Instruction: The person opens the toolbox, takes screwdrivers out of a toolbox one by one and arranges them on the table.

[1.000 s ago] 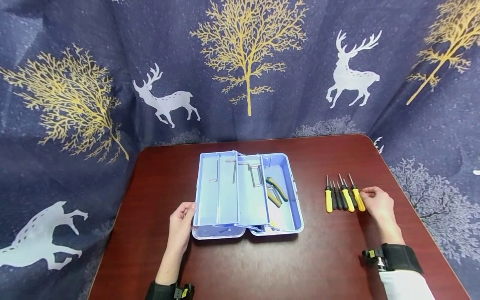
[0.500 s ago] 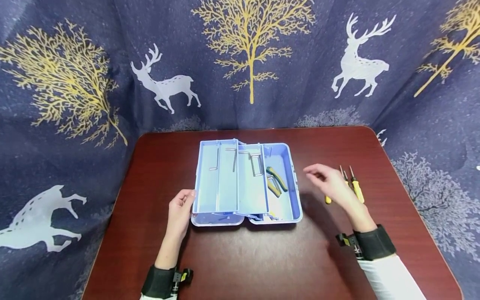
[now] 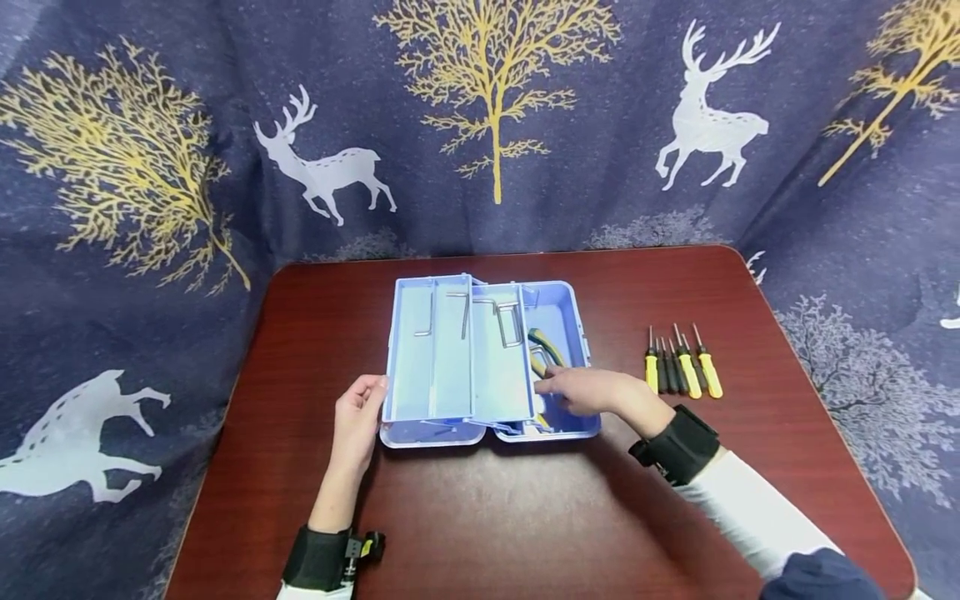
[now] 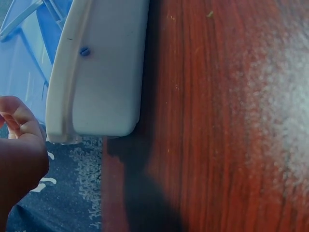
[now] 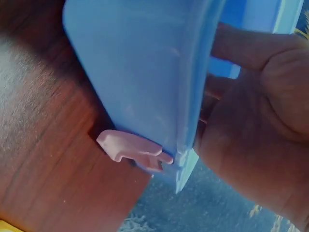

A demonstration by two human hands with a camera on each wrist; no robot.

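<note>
A light-blue toolbox [image 3: 578, 333] stands opened out on the table, its cantilever trays [image 3: 409, 375] spread to the left. My left hand [image 3: 356, 429] pinches the left edge of the outer tray between thumb and fingers. My right hand [image 3: 588, 390] reaches over the right wall into the deep compartment, its fingertips at the pliers [image 3: 547, 343] with green and yellow handles. In the right wrist view the box wall [image 5: 140, 67] hides those fingertips, so I cannot tell whether they grip anything. Several L-shaped hex keys [image 3: 511, 325] lie in the trays.
Several screwdrivers [image 3: 686, 371] with yellow or black handles lie in a row on the red-brown table [image 3: 480, 517], right of the toolbox. A pinkish latch [image 5: 130, 146] sticks out from the box's right wall. A patterned dark-blue cloth [image 3: 585, 167] hangs behind the table.
My right hand has moved left from beside the screwdrivers, over the table, and down into the toolbox's deep compartment. The screwdrivers stay in their row. My left hand remains at the tray edge.
</note>
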